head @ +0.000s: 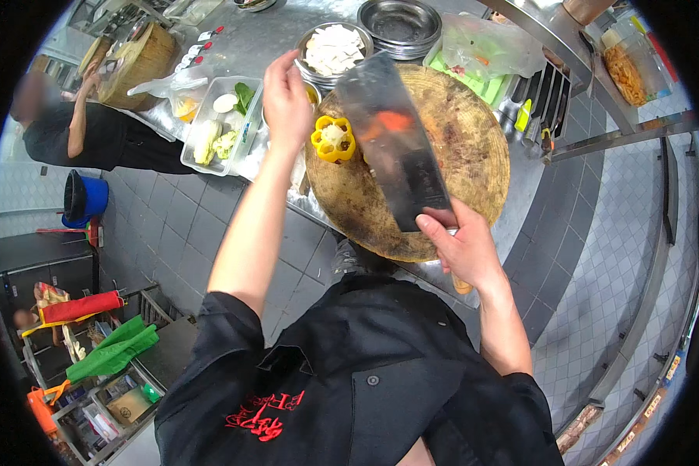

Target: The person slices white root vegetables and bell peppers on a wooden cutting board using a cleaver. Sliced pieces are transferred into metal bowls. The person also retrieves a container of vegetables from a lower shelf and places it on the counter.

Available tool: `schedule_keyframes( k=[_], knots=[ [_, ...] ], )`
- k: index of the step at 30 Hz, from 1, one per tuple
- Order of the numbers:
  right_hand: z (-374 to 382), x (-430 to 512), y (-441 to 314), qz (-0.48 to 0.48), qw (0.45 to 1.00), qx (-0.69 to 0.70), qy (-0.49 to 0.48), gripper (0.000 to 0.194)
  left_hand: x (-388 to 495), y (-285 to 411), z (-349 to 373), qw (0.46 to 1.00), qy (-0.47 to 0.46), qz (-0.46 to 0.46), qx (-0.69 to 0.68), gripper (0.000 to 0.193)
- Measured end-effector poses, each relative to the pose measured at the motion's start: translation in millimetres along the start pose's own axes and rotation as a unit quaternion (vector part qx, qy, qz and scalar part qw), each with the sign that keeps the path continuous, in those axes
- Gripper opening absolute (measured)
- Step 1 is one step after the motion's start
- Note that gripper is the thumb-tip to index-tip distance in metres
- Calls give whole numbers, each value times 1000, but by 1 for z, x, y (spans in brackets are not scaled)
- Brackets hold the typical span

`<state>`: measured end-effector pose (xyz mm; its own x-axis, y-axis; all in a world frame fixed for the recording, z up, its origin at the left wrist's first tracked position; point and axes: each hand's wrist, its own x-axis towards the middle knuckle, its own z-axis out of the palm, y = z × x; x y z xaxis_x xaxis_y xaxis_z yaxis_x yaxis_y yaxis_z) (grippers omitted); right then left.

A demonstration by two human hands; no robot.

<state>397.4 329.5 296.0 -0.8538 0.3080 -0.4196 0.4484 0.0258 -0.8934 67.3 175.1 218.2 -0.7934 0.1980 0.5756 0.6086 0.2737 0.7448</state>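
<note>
My right hand (469, 244) grips the handle of a broad Chinese cleaver (405, 157). Its wide blade is held over a round wooden chopping block (466, 157), hiding part of it. An orange-red patch shows on the blade; I cannot tell whether it is food or a reflection. Left of the blade, a cut yellow bell pepper (333, 140) rests on the block with its hollow side up. Beside the block's far left edge is my left hand (288, 105), raised, with nothing visible in it. Near its fingertips stands a steel bowl of white slices (335, 49).
Stacked steel bowls (399, 26) and a green tray (472, 81) under plastic film stand behind the block. A clear plastic tub (224, 125) holds vegetables at left. Knives sit in a rack (542, 102) at right. Another person (87, 128) works at a second block (134, 67).
</note>
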Motion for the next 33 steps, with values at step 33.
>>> schedule_keyframes(
  k=[33],
  knots=[
    [-30,-1,115,-96,888,-409,185,67,-7,2,-21,994,-104,-5,-22,25]
  ],
)
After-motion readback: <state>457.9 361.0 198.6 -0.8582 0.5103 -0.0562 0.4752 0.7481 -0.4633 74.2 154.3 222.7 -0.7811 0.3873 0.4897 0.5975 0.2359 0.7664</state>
